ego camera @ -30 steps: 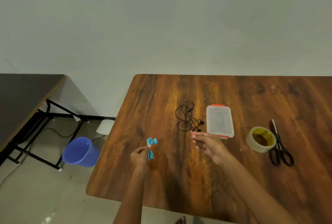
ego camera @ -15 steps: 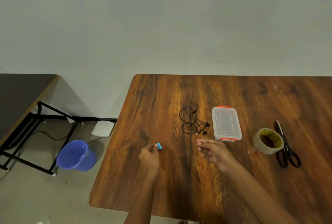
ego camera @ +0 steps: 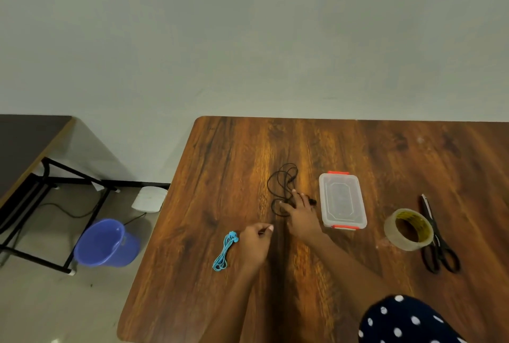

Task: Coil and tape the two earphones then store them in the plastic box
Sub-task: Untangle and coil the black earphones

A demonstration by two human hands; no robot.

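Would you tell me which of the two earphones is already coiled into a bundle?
The blue earphone, lying bundled beside the left hand; the black earphone sprawls in loose loops.

The blue earphone [ego camera: 224,251] lies coiled, near-left. The black earphone [ego camera: 283,188] sprawls loose, just left of the closed clear plastic box [ego camera: 342,199] with orange clips.

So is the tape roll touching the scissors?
Touching: in the head view the tape roll overlaps the scissors with no table showing between them.
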